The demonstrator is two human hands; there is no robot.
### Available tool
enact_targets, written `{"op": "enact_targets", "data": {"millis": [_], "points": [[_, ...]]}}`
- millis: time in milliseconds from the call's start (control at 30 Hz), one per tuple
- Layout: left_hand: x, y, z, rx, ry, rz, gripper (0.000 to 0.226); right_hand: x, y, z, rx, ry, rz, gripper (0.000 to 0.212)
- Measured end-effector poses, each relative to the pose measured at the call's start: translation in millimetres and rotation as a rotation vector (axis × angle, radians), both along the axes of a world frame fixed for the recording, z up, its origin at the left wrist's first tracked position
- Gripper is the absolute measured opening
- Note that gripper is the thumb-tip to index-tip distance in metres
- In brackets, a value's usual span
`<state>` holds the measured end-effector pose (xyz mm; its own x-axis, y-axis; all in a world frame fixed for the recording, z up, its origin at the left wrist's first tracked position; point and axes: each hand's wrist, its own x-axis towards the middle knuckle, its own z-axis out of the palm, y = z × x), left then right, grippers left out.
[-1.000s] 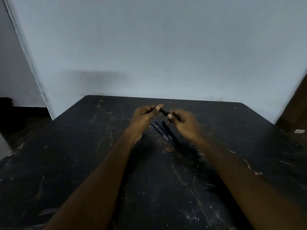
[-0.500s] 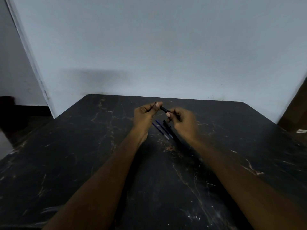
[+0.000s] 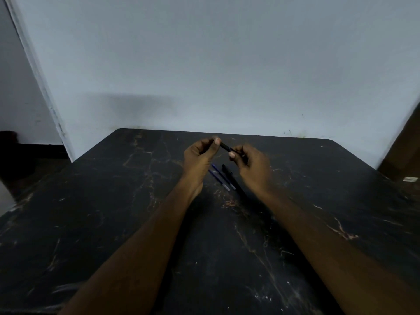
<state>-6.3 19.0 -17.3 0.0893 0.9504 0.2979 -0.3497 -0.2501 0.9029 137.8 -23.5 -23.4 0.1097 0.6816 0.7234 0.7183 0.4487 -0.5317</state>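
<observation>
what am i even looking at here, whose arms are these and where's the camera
No machine here: a person wears a wide-angle camera on the head, so you look forward and down along their own bare arms. The left hand and right hand each pinch one end of a black pen, held in the air above a dark marbled table. On the table beneath lie two blue pens and a second black pen, side by side. Behind is a plain pale wall.

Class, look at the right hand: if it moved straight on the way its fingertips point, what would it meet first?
Probably the left hand, which pinches the far end of the black pen that the right hand holds. The two seem level, though depth is unclear.
</observation>
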Motion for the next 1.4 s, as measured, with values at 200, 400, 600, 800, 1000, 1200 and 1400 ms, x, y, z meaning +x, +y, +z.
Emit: {"op": "enact_targets", "data": {"millis": [200,400,600,800,1000,1200,1400], "points": [[-2,0,2,0.036,-0.05,-0.116,0.028,4,0,-5,-0.019,-0.041,-0.013,0.011],[-2,-1,1,0.014,0.006,-0.031,0.034,2,4,-10,0.017,-0.032,0.001,0.01],[-4,-1,2,0.039,-0.019,-0.139,0.034,3,8,-15,0.018,-0.044,-0.008,0.013],[-3,0,1,0.007,-0.003,0.009,0.043,2,6,-15,0.033,-0.048,-0.004,0.015],[-3,2,2,0.019,0.049,0.076,0.048,1,8,-18,0.002,-0.113,0.0,0.016],[-8,3,3,0.024,0.013,-0.054,0.044,2,8,-21,0.021,-0.065,-0.013,0.019],[-8,3,2,0.08,0.078,0.041,0.043,2,8,-19,0.019,-0.099,-0.041,0.021]]}}
